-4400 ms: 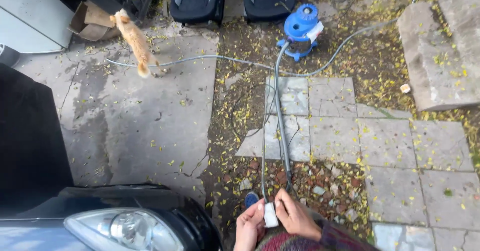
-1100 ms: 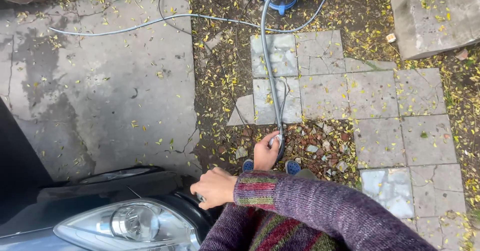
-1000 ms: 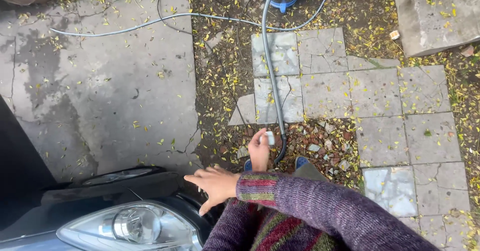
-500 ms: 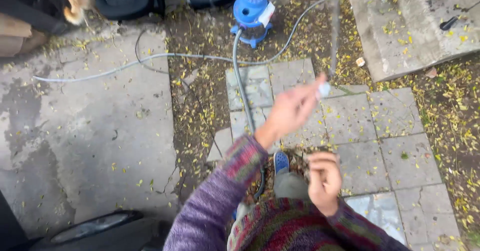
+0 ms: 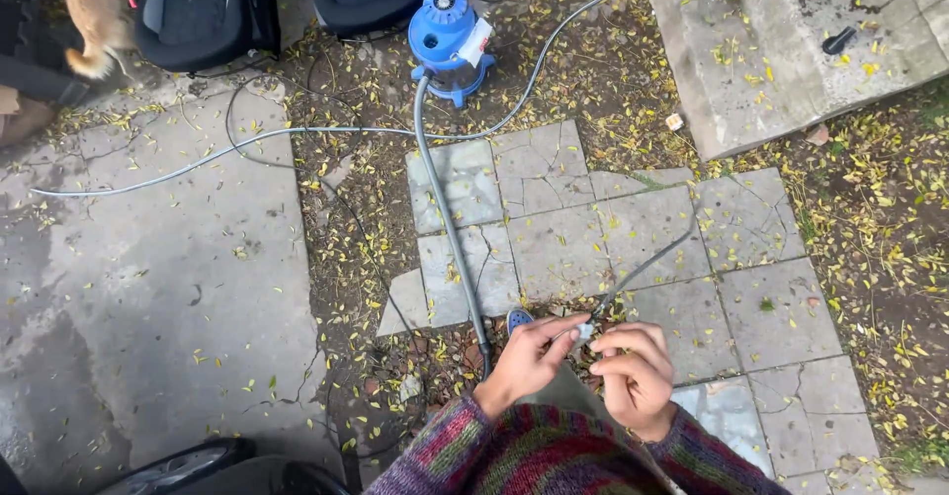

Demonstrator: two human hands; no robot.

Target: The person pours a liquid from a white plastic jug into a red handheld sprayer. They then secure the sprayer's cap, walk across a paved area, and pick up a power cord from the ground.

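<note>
item: thin grey wand (image 5: pixel 643 270), pinched at its near end between your left hand (image 5: pixel 529 357) and right hand (image 5: pixel 638 374), tip angled clear of the paving slabs (image 5: pixel 652 228); grey hose (image 5: pixel 450 228) trails to blue vacuum (image 5: pixel 450 31).

The round blue vacuum cleaner (image 5: pixel 450 33) has a smooth, slightly glossy plastic shell, and its long grey ribbed hose (image 5: pixel 447 220) looks like matt flexible plastic. The thin grey rod (image 5: pixel 643 270), pinched at its pale end by the left hand (image 5: pixel 529 355) and right hand (image 5: pixel 635 373), looks smooth and dull. The striped purple-and-red sleeves (image 5: pixel 514 451) are coarse knitted wool. The square grey paving slabs (image 5: pixel 647 228) are rough, cracked stone, the large grey concrete floor (image 5: pixel 148 288) is matt and damp-looking, and the black car seats (image 5: pixel 203 6) are matt cloth.
</note>
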